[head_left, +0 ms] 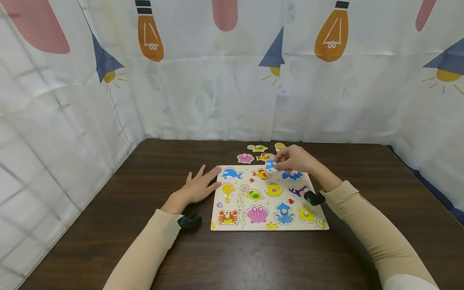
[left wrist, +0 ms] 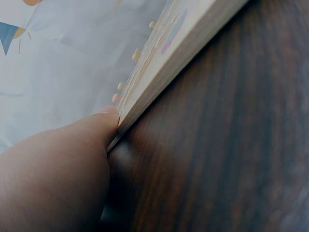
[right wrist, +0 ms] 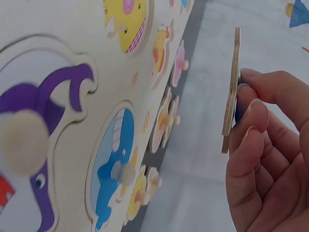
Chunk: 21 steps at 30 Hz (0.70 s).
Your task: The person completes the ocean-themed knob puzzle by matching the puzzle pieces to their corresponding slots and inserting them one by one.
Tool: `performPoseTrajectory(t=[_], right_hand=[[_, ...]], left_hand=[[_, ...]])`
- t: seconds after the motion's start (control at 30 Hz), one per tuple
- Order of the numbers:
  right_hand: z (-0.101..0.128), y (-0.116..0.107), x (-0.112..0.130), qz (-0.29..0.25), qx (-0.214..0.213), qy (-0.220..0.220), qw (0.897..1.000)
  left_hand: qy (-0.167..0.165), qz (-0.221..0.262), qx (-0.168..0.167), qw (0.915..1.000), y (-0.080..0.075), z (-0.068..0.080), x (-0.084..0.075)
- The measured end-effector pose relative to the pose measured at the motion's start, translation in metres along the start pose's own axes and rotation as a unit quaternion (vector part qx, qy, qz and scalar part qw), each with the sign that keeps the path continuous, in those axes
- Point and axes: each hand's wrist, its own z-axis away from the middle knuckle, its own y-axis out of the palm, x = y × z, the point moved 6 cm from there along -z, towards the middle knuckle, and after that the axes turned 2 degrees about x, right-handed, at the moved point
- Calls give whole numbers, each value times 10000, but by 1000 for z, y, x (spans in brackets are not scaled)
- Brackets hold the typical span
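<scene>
My right hand (head_left: 295,159) pinches a blue puzzle piece (head_left: 269,165) between thumb and fingers, over the back edge of the wooden sea-animal puzzle board (head_left: 232,201). In the right wrist view that piece (right wrist: 231,96) is edge-on, upright and off the board; its knob side is hidden by the fingers. My left hand (head_left: 197,187) lies at the board's left edge with fingers spread, and the thumb (left wrist: 104,121) is against the side of the board. Knobbed crab (head_left: 228,217), squid (head_left: 284,213), starfish (head_left: 306,213) and blue shark (head_left: 292,175) pieces sit in the board.
Behind the board lie loose pieces: a turtle (head_left: 258,148), a pink shell (head_left: 245,158), a red-and-yellow fish (head_left: 264,156) and a yellow piece (head_left: 279,146). The dark wooden table (head_left: 145,209) ends at a printed white curtain (head_left: 235,100).
</scene>
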Motion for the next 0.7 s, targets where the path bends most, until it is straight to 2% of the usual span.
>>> performPoseTrajectory(t=[0.17, 0.4, 0.7], right_hand=[[-7, 5, 7, -14, 4, -139, 9999], [-16, 12, 11, -62, -22, 1, 10000], [-31, 27, 27, -120, 26, -36, 9999]], left_hand=[[9, -12, 9, 10000, 0, -1, -1], [15, -49, 42, 10000, 0, -3, 0], [4, -51, 14, 10000, 1, -3, 2]])
